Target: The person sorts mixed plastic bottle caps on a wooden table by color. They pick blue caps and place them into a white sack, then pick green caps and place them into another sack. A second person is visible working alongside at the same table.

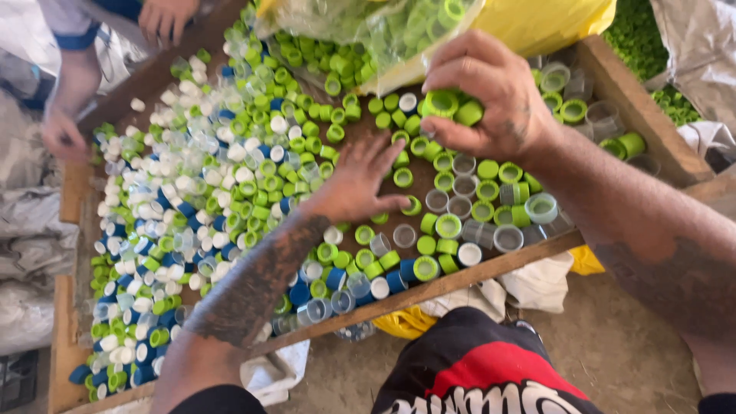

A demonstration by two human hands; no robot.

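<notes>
The right hand (491,96) pinches what looks like several green caps (452,107); the left hand (356,180) lies spread on the cap-strewn wooden tray (491,264).

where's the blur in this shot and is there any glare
Head view: the left hand and the caps spread at its left are smeared by motion; the right hand, pinching green caps, is a bit sharper; daylight is soft with weak shadows; the clear bag shows mild sheen.
</notes>
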